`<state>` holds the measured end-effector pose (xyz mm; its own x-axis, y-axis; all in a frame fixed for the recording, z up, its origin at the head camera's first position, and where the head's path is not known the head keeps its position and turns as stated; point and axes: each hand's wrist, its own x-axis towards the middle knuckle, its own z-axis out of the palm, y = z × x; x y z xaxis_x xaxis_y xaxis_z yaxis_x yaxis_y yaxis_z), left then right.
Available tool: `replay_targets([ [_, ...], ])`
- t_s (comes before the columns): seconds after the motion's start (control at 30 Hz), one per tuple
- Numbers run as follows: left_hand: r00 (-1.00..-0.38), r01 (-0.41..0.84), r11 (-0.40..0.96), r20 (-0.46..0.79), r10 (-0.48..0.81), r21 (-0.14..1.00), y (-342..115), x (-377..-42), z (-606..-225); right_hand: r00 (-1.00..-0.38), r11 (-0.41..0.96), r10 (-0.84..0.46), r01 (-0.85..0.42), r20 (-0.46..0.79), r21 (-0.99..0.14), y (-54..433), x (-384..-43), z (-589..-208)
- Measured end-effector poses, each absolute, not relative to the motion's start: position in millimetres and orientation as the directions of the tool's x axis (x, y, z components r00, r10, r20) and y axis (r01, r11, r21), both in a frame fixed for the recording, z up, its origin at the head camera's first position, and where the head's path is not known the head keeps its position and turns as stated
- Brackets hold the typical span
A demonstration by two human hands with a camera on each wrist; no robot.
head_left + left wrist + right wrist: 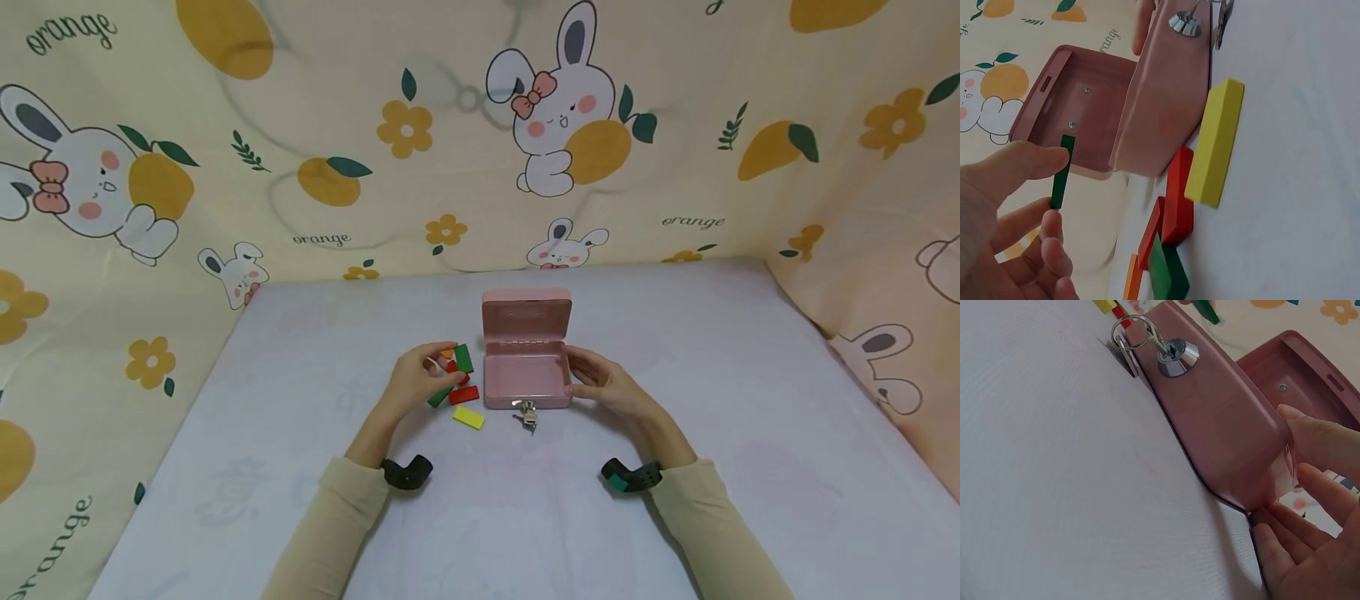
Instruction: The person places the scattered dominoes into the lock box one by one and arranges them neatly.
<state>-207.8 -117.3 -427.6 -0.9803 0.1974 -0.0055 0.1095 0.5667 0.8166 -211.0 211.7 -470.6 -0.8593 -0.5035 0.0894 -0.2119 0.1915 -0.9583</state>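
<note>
A pink metal box stands on the table with its lid raised at the back. My left hand pinches a green block between thumb and fingertip, left of the box. With its thumb at the rim and fingers along the outer wall, my right hand holds the right side of the box. Beneath and beside the left hand lie red blocks, another green block and an orange block. A yellow block lies nearest the person.
A key on a ring hangs from the silver lock on the box front. White cloth covers the table. A curtain printed with rabbits and oranges rises behind and at both sides.
</note>
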Motion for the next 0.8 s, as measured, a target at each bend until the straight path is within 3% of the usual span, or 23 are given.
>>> replay_targets([
  [0.8, -0.95, 0.228, 0.518, 0.072, 0.304, 0.824, -89, -208, -428, -0.87, 0.191, -0.49, -0.161, 0.048, -0.968, 211, -212, -470],
])
